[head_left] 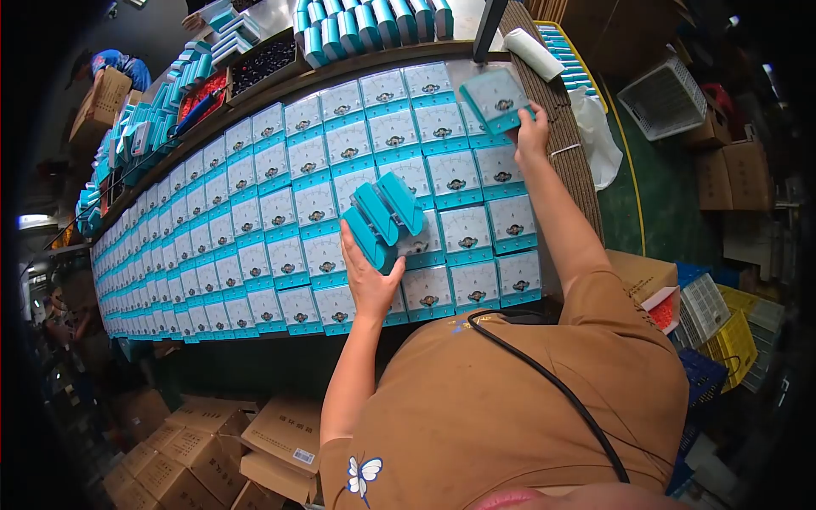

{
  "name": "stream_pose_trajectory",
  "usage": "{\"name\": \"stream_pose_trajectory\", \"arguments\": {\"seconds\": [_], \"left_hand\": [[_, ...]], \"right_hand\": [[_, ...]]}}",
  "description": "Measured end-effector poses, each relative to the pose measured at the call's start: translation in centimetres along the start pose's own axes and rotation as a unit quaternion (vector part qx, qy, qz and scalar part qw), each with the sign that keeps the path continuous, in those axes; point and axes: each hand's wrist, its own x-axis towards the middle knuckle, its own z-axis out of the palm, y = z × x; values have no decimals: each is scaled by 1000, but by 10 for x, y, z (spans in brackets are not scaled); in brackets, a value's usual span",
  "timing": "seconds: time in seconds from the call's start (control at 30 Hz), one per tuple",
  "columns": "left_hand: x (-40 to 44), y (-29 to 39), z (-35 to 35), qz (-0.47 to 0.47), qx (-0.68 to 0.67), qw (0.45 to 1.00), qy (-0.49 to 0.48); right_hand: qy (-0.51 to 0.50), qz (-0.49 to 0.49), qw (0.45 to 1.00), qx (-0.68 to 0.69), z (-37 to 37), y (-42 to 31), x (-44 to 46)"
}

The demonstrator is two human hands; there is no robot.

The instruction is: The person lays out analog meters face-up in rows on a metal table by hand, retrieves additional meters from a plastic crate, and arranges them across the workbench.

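Note:
Rows of teal-and-white panel meters (466, 227) lie face up across the long table. My left hand (372, 285) is closed around a small stack of teal meters (382, 217), turned on their sides above the rows near the middle. At the far right corner of the rows, my right hand (532, 134) grips the lower right edge of a single meter (495, 100), its white face up and slightly tilted. Whether that meter touches those beneath it, I cannot tell.
Behind the rows stand more teal meters (367, 27), a bin of dark parts (265, 66) and a bin of red parts (202, 95). A white roll (534, 54) lies at the back right. Cardboard boxes (285, 433) sit below; another person (123, 64) is at far left.

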Motion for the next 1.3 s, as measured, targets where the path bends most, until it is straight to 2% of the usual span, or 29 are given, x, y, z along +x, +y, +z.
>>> {"name": "stream_pose_trajectory", "arguments": {"seconds": [0.07,0.13,0.17,0.2,0.27,0.3,0.33,0.4,0.43,0.53,0.57,0.6,0.63,0.67,0.73,0.83,0.93,0.97,1.03,1.07,1.13,1.2,1.3], "left_hand": [[-4,-6,2,20,24,1000,4],[-6,-8,3,14,28,1000,6],[-8,-6,1,8,17,1000,0],[-9,-2,-2,1,6,1000,-5],[-11,-2,-4,1,5,1000,-11],[-13,-5,-6,6,14,1000,-12],[-14,-9,-8,12,23,1000,-14],[-11,-19,-16,-36,-29,998,-42],[-7,-24,-20,-60,-56,995,-55],[15,-33,-32,-75,-24,995,-66],[22,-34,-33,-69,-12,995,-77],[31,-34,-34,-59,1,994,-89],[38,-34,-34,-46,13,994,-100],[42,-34,-33,-42,12,994,-103],[48,-33,-28,-27,11,993,-114],[51,-36,-17,-14,48,995,-84],[54,-30,-8,7,82,995,-63],[55,-27,-8,9,86,994,-64],[55,-21,-9,13,71,996,-61],[54,-22,-8,9,69,996,-58],[47,-25,-9,-4,66,997,-50],[43,-27,-10,-7,67,997,-45],[38,-30,-9,-22,45,998,-33]], "right_hand": [[43,-16,995,-88,19,7,46],[93,-77,973,-198,35,36,88],[91,-100,966,-221,45,39,90],[84,-87,945,-303,53,37,89],[68,-59,883,-460,64,31,84],[17,-8,845,-535,64,35,89],[11,13,819,-574,60,39,93],[0,52,760,-648,58,43,94],[-19,29,733,-679,60,28,80],[-113,-255,820,-500,59,26,37],[-259,-208,847,-414,61,17,5],[-393,-155,850,-313,66,7,-39],[-498,-91,809,-298,67,2,-82],[-532,-32,785,-315,66,1,-125],[-517,-133,756,-379,54,17,-172],[-509,-12,807,-298,44,21,-159],[-494,31,830,-258,26,9,-141],[-457,13,841,-288,21,2,-133],[-413,34,884,-218,0,-1,-100],[-373,-58,904,-203,-17,12,-67],[-200,-22,969,-144,-41,-15,-17],[-113,10,989,-90,-74,-30,42],[-41,-24,977,-207,-121,23,120]]}}
